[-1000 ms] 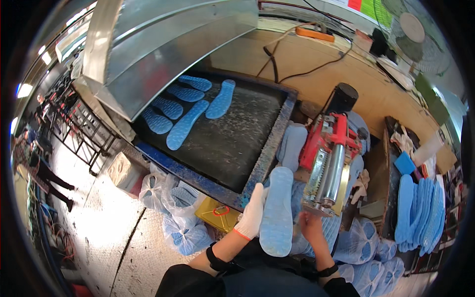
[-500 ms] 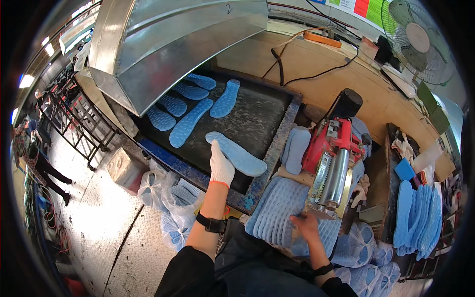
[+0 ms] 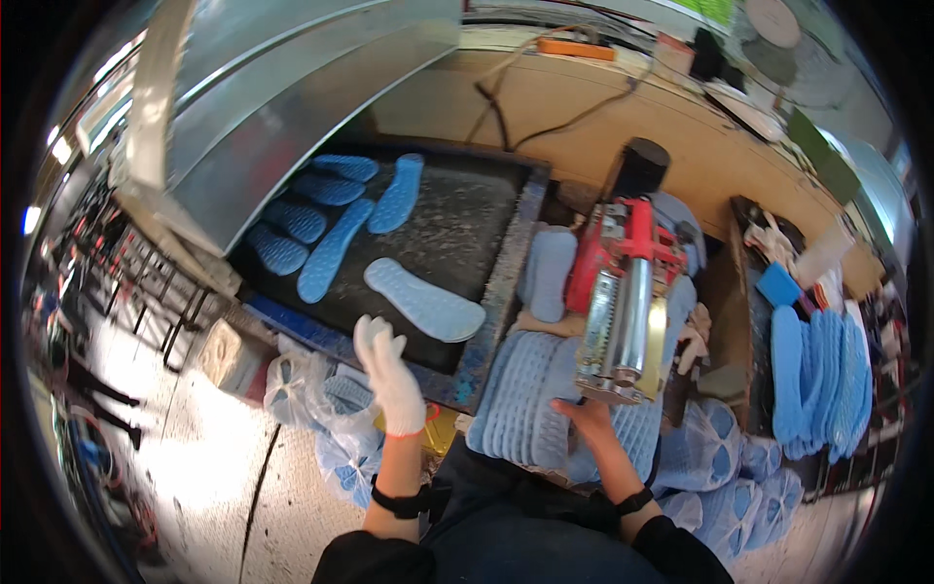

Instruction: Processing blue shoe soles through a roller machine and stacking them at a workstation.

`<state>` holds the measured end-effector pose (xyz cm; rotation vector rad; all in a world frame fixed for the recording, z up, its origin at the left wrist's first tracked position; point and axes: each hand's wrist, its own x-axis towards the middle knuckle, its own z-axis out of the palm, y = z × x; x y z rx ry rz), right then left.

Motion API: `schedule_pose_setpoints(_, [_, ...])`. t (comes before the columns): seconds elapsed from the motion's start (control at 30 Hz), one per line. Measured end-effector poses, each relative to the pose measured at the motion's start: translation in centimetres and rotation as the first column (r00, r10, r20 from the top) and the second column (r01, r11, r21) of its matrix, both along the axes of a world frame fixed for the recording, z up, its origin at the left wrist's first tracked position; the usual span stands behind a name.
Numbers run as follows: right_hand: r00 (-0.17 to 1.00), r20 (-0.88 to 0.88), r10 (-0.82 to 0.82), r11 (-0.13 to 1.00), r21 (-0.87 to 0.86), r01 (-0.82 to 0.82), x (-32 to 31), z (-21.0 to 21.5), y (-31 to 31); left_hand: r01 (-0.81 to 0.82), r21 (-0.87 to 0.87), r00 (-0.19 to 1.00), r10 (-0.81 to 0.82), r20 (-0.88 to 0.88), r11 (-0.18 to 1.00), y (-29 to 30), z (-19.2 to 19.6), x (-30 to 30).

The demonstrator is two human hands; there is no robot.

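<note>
A big sheet-metal hood (image 3: 292,107) slants over the left end of a dark conveyor belt (image 3: 457,224), covering the far part of it, and a wooden wall (image 3: 584,107) with a dangling black cable (image 3: 545,117) runs behind. On the belt lie several blue shoe soles (image 3: 336,209), and nearest the front edge rests a paler blue sole (image 3: 425,300), lying flat and diagonal, apart from both hands. To the right stands a red roller machine (image 3: 623,292) with a metal cylinder, blocking the view of the bench behind it. In front of it sits a fanned stack of pale soles (image 3: 530,399), and more blue soles (image 3: 817,380) are piled at far right. Clear bags of soles (image 3: 321,409) hang below the belt. The left hand (image 3: 389,375), in a white glove, is open and holds nothing, just short of the belt's edge. Half a second ago it held the pale sole over the belt; now it has drawn back. The bare right hand (image 3: 589,419) rests on the stack under the roller, as before; its grip cannot be made out.
</note>
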<state>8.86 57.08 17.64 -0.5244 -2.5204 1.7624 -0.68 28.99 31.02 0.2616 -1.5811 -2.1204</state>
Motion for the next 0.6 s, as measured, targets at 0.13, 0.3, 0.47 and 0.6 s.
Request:
schedule_pose_setpoints(0.13, [0.983,0.02,-0.184,0.882,-0.438,0.174,0.8,2.4,-1.2,0.034,-0.001,0.995,-0.034,-0.09,0.999,-2.2,-0.5,1.5])
schedule_pose_setpoints(0.3, [0.973,-0.099,-0.21,0.951,-0.25,0.18,3.6,4.6,4.4,-0.039,-0.087,0.999,0.037,-0.02,0.995,-0.7,3.5,3.3])
schedule_pose_setpoints(0.47, [0.849,-0.44,-0.291,0.919,0.117,0.376,4.4,8.6,8.9,0.027,-0.094,0.997,-0.034,-0.071,0.995,0.4,3.5,3.8])
schedule_pose_setpoints(0.6, [0.798,-0.603,-0.022,0.642,0.603,0.473,2.7,13.0,10.2,0.167,-0.083,0.977,-0.177,-0.121,0.982,2.7,3.3,4.1])
